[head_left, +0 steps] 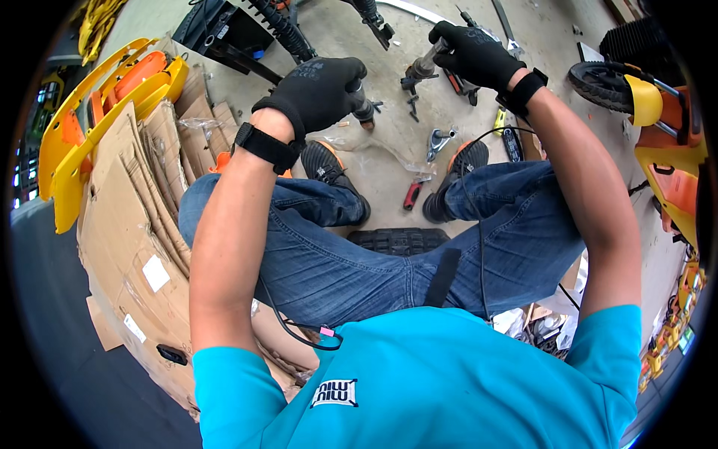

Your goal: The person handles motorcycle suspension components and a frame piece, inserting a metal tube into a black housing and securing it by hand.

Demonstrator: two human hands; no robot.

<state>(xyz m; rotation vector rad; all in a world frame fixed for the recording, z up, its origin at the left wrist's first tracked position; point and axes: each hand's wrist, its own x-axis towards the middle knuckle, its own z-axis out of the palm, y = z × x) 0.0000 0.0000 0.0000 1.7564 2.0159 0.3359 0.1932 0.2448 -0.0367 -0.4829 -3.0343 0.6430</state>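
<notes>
Both my hands wear black gloves and are raised in front of me, above the concrete floor. My left hand (318,93) is closed, its fingers wrapped round a grey cylindrical metal part (363,108) whose lower end shows below the fist. To the right, my right hand (479,56) bends its fingers at the top of another grey metal tube (425,66), gripping it near the end. Dark bolt-like pieces (413,105) lie below that tube. What joins the two metal parts, if anything, cannot be seen.
Flattened cardboard (123,202) is stacked at my left, under yellow plastic panels (67,142). A black frame with a coil-spring shock absorber (280,30) stands ahead. A red-handled tool (412,196) and a metal bracket (438,142) lie between my feet. A wheel (598,86) is at right.
</notes>
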